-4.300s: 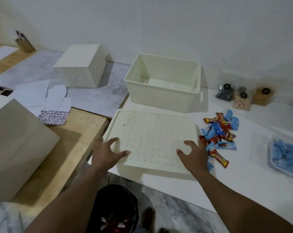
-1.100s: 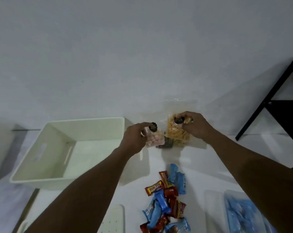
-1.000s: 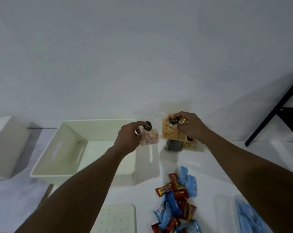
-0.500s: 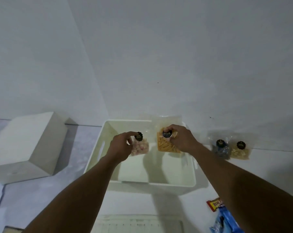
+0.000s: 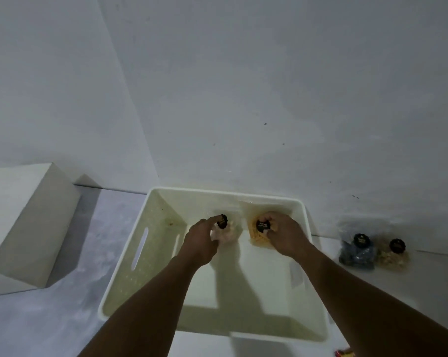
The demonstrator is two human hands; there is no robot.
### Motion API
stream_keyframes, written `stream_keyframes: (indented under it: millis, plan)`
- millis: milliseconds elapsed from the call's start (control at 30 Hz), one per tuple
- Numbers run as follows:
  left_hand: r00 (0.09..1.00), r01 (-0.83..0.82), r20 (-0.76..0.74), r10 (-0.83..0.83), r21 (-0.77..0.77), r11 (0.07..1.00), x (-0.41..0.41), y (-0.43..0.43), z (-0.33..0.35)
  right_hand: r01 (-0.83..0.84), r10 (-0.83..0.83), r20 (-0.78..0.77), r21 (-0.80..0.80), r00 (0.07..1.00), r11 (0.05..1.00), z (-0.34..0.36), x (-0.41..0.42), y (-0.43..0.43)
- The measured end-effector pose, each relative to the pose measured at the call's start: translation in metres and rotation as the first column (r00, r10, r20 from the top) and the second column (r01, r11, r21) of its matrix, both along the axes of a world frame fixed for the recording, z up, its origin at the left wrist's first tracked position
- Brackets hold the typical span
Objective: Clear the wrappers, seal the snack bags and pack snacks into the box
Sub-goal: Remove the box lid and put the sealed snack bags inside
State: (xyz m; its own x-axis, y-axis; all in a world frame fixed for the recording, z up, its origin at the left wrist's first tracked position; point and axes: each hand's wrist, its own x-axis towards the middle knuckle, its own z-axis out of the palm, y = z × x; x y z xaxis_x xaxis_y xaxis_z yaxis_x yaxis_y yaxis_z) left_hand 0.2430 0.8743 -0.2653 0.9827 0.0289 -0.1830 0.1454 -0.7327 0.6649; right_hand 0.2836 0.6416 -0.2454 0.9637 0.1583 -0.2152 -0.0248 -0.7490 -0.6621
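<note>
Both hands were recorded inside the white box (image 5: 161, 235), near its far wall. The pink snack bag (image 5: 228, 234) was pinched at its neck by the left hand (image 5: 199, 244), just under a round black label; the top of the orange snack bag (image 5: 256, 239) was gripped by the curled fingers of the right hand (image 5: 288, 239). Both bags were held low over the box floor; contact with it could not be judged. The step was judged to be the setting down of both bags. It was judged best done by lowering each until its base rests, upright and side by side against the far wall, before the fingers let go, so that room is left for the dark bag (image 5: 356, 251) and the tan bag (image 5: 395, 255) on the table (image 5: 423, 279) right of the box. Whether the bag tops were sealed could not be made out. Much of the orange bag was hidden by the right palm; a red wrapper (image 5: 342, 353) was cut off at the lower edge
</note>
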Motion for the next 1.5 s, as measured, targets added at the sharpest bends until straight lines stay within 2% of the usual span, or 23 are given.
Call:
stream_keyframes:
  millis: [133,267,367,500,667,767,900,1000,1133,1300,1367,1500]
  plan:
    - [0.995,0.054,-0.088,-0.047,0.085,0.995,-0.001,-0.006,0.009,0.022,-0.022,0.014,-0.038,1.0,0.999,0.009,-0.004,-0.002]
    - [0.981,0.091,-0.184,-0.066,0.129,0.987,-0.012,-0.011,0.025,0.112,-0.116,0.063,0.06,0.991,0.992,0.035,-0.024,-0.003]
    - [0.976,0.123,-0.192,-0.098,0.12,0.985,-0.02,-0.016,0.034,0.137,-0.145,0.123,0.076,0.982,0.988,0.065,-0.041,-0.01]
    - [0.991,0.127,-0.059,-0.122,0.098,0.987,-0.039,-0.048,0.072,0.133,-0.148,0.225,0.08,0.963,0.988,0.099,-0.063,-0.031]
    - [0.971,0.087,0.218,-0.095,0.047,0.995,-0.057,-0.111,0.111,0.14,-0.163,0.26,0.102,0.952,0.985,0.117,-0.092,-0.092]
    - [0.951,0.136,0.278,-0.137,0.022,0.99,-0.062,-0.16,0.12,0.206,-0.222,0.24,0.089,0.945,0.974,0.111,-0.105,-0.142]
    - [0.939,0.227,0.262,-0.224,0.019,0.974,-0.066,-0.225,0.117,0.269,-0.275,0.174,0.058,0.945,0.961,0.094,-0.11,-0.214]
    - [0.941,0.285,0.19,-0.279,-0.005,0.959,-0.061,-0.265,0.099,0.256,-0.256,0.116,0.023,0.96,0.967,0.07,-0.105,-0.268]
    - [0.955,0.294,0.015,-0.295,0.053,0.954,-0.038,-0.304,0.057,0.176,-0.176,-0.004,0.021,0.984,0.984,0.032,-0.087,-0.324]
    - [0.961,0.27,-0.065,-0.267,0.042,0.962,-0.005,-0.336,0.002,0.09,-0.088,-0.091,0.022,0.992,0.996,-0.015,-0.041,-0.365]
    - [0.966,0.25,-0.072,-0.247,0.029,0.968,0.009,-0.344,-0.016,0.073,-0.068,-0.086,0.056,0.994,0.996,-0.032,-0.022,-0.373]
    - [0.984,0.177,0.006,-0.177,-0.066,0.982,0.031,-0.359,-0.034,0.102,-0.072,-0.139,0.225,0.988,0.969,-0.058,0.01,-0.379]
